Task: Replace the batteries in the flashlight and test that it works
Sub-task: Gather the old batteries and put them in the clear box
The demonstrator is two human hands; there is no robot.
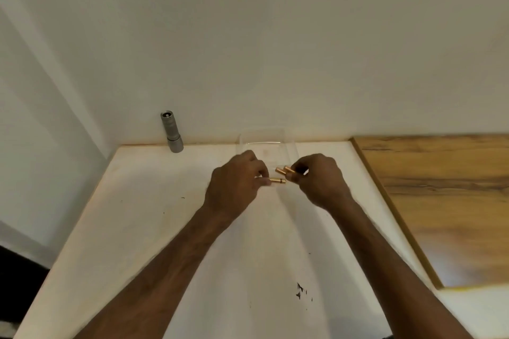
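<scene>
A grey metal flashlight (172,131) stands upright on its head against the wall at the back left of the white table (143,228). Above the table's middle, my left hand (237,187) pinches one gold battery (277,181) by its end. My right hand (319,179) holds two more gold batteries (285,170) between curled fingers. The three batteries nearly meet between my hands. Both hands are far to the right of the flashlight.
A clear plastic container (264,143) stands at the back of the table just beyond my hands. A wooden board (440,195) lies along the table's right side. Dark specks (300,290) mark the near table surface.
</scene>
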